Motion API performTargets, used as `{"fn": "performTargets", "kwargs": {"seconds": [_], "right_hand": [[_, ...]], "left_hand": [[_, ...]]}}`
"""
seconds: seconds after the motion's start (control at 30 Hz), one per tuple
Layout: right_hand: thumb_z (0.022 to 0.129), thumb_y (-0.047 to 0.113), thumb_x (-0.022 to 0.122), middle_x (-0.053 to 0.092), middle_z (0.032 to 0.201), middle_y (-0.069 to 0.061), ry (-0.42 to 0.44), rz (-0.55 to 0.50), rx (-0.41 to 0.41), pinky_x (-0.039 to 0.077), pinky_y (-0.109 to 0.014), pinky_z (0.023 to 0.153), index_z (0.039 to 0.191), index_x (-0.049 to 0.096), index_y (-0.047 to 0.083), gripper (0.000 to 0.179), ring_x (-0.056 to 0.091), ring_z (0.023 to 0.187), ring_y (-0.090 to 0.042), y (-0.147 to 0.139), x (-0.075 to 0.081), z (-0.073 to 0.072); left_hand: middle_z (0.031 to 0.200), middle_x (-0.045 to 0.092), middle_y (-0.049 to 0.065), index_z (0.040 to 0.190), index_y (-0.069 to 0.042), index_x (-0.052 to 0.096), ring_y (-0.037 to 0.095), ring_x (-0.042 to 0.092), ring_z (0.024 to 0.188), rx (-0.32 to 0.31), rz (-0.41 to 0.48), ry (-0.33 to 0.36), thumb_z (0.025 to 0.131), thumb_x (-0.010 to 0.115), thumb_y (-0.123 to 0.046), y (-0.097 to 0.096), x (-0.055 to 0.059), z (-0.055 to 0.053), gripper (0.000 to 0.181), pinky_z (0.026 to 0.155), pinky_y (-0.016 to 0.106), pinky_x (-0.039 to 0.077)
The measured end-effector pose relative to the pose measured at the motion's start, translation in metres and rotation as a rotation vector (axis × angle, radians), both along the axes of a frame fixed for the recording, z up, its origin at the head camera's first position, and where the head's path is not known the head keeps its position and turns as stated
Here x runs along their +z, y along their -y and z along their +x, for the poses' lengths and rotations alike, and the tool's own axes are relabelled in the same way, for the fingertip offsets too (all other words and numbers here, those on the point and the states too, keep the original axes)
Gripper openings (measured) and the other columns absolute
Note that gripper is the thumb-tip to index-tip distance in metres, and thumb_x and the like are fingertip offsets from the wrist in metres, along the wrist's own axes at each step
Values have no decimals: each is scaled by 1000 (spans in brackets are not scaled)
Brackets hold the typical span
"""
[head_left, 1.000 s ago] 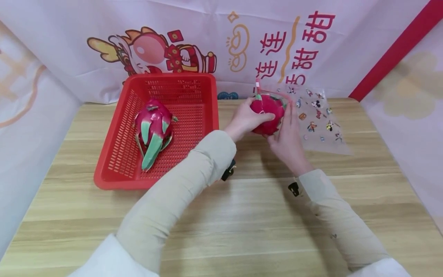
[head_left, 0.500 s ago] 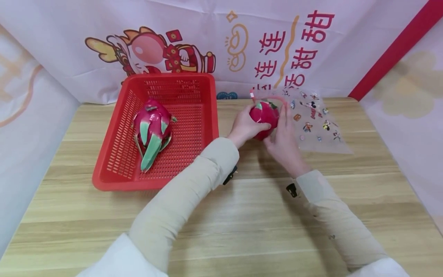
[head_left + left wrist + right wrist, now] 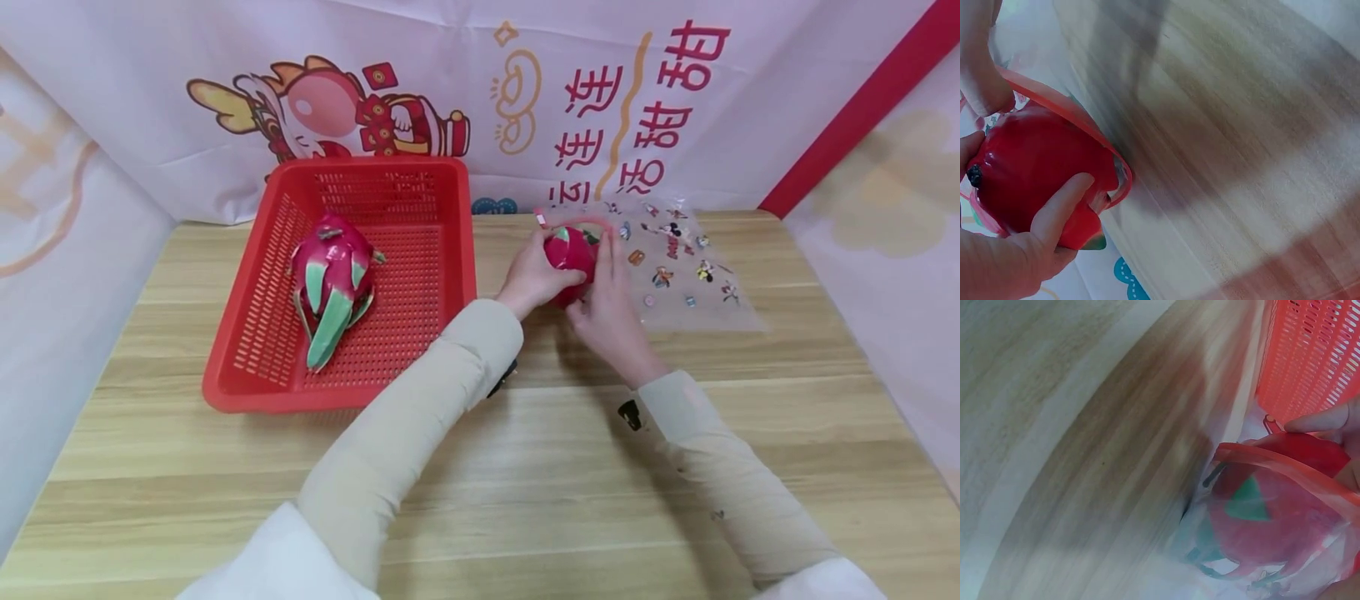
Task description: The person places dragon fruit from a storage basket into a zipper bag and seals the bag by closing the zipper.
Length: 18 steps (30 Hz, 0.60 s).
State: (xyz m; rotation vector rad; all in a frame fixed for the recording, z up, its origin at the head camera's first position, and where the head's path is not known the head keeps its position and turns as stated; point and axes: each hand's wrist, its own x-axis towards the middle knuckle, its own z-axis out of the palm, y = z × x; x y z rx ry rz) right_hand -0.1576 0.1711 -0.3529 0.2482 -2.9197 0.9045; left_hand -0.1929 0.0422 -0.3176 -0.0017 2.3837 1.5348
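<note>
My left hand [image 3: 531,275] grips a red dragon fruit [image 3: 573,252] with green-tipped scales, its thumb lying across the near side. Around the fruit's far part is the mouth of a clear plastic bag [image 3: 675,287] with cartoon prints and a red-edged opening. Through the film, the right wrist view shows part of the dragon fruit [image 3: 1260,531] inside the bag. My right hand [image 3: 611,321] holds the bag's edge on the fruit's right side; one finger curls over the red rim [image 3: 1054,97] in the left wrist view. Its grip is partly hidden.
Left of my hands stands a red plastic basket [image 3: 285,402] with perforated walls. A second dragon fruit [image 3: 347,254] with long green scales lies in it. A printed white cloth [image 3: 442,50] rises behind the wooden table [image 3: 555,500].
Both hands have moved slightly left and towards me with the dragon fruit and the bag's mouth. The bag's rim sits lower around the fruit. The basket and its fruit stay put.
</note>
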Motion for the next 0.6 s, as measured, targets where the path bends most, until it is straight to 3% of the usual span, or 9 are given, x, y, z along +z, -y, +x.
{"fn": "performTargets", "kwargs": {"seconds": [0.17, 0.4, 0.6], "right_hand": [[81, 4, 66, -10, 162, -6, -16, 0, -1, 31, -53, 113, 154, -9, 13, 104, 3, 150, -29, -1, -1, 0], [80, 3, 67, -10, 162, -5, -6, -2, 0, 33, -54, 112, 154, -7, 12, 105, 3, 149, -29, 0, 0, -1], [82, 2, 64, -13, 162, -6, 16, 1, -7, 32, -54, 112, 153, -11, 13, 104, 4, 149, -31, 1, 0, -2]], "left_hand": [[142, 45, 6, 146, -15, 31, 21, 43, 131, -6, 0, -22, 85, 71, -17, 1, -1, -1, 73, 99, 35, 51], [140, 41, 7, 146, -21, 35, 22, 37, 133, 47, -137, -10, 82, 74, -21, -1, 0, -1, 75, 95, 36, 53], [143, 44, 10, 148, -20, 35, 25, 43, 131, 5, -130, 6, 91, 63, -19, -2, -2, -3, 63, 100, 39, 50]]}}
